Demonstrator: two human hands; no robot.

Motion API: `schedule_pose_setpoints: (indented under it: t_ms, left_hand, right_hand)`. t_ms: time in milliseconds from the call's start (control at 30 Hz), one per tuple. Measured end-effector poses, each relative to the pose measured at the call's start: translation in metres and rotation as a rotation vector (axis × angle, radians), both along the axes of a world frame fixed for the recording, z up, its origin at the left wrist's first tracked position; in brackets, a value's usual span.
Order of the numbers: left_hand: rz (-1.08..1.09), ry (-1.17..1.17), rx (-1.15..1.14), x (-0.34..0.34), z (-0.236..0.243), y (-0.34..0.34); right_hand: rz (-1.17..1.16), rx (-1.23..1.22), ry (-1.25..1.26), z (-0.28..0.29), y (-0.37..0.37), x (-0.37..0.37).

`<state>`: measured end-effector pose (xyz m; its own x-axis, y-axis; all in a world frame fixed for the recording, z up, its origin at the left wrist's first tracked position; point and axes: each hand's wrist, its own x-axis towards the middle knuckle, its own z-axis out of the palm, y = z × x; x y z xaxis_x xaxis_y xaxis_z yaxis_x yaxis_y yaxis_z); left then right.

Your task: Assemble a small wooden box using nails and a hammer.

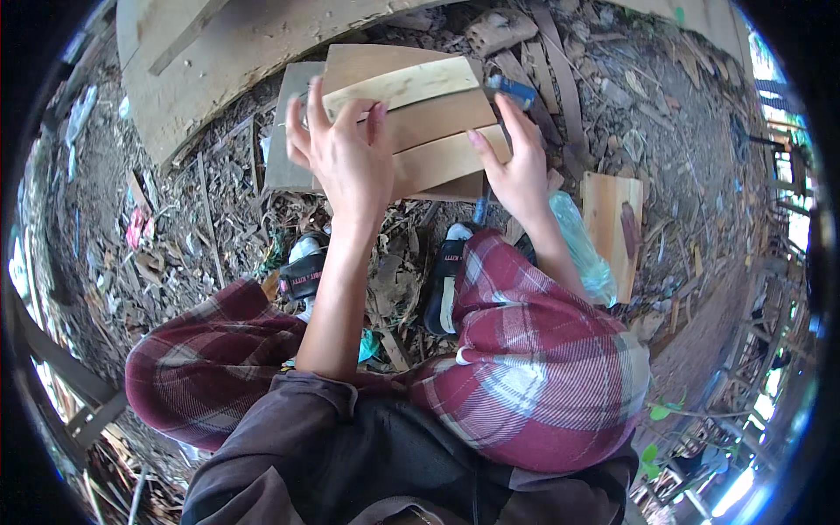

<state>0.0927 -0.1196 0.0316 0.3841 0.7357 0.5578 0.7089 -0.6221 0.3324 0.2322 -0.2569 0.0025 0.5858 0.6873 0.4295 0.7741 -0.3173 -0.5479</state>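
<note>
Holding left hand (pixel 346 162) over the left part of the slats (pixel 437 162), fingers loosely bent and parted, index bent toward thumb; seen gripping nothing, though cannot tell whether touching wood. Holding right hand (pixel 518 175) at the slats' right ends, thumb and index well apart with open room between, thumb over the near slat, index just past the ends; seen gripping nothing, contact unclear. Lying side by side beneath, slightly skewed on the stacked base boards (pixel 367 59), with a dark line behind the middle slat (pixel 446 118) and a thin seam before it. Showing bare on the base: a strip along the far edge, another down the left edge, a wedge at the near right corner. Just off the far right corner, crowding that side, a blue thing (pixel 512 91), kind unclear; beyond the far edge, a brick (pixel 500 33). Past the far left corner, a large wooden sheet (pixel 166 96). Off the near right corner, a pale board (pixel 604 236), with a bag (pixel 577 245) between it and the right forearm. Near the near edge, two sandals (pixel 300 278) on littered ground (pixel 394 289).
</note>
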Motion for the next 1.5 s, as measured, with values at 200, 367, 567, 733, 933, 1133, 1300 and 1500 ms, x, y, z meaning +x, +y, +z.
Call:
schedule_pose_setpoints:
  t_ms: [200, 367, 567, 733, 933, 1133, 1300, 1500]
  left_hand:
    - [-0.345, -0.079, -0.417, 0.0, -0.015, 0.028]
    - [-0.293, -0.068, -0.491, -0.005, -0.012, 0.059]
    - [-0.199, -0.02, -0.591, -0.003, -0.013, 0.077]
    - [-0.269, -0.003, -0.344, 0.01, -0.006, 0.076]
    - [-0.635, 0.14, -0.273, 0.076, 0.005, 0.058]
    - [-0.588, 0.355, -0.14, 0.099, -0.015, 0.053]
    - [-0.657, 0.409, -0.213, 0.111, -0.012, 0.053]
    - [-0.8, 0.339, -0.214, 0.11, -0.017, 0.061]
  right_hand:
    - [-0.041, 0.095, 0.379, -0.004, 0.001, -0.009]
    - [-0.017, 0.116, 0.438, 0.0, -0.001, -0.027]
    - [0.069, 0.128, 0.331, -0.01, -0.001, -0.027]
    - [0.131, 0.159, 0.26, -0.015, -0.01, -0.027]
    - [0.27, 0.189, 0.516, -0.029, -0.034, -0.025]
    - [0.188, 0.283, 0.365, -0.042, -0.034, -0.035]
    - [0.173, 0.309, 0.397, -0.051, -0.034, -0.038]
    - [0.16, 0.333, 0.351, -0.05, -0.034, -0.034]
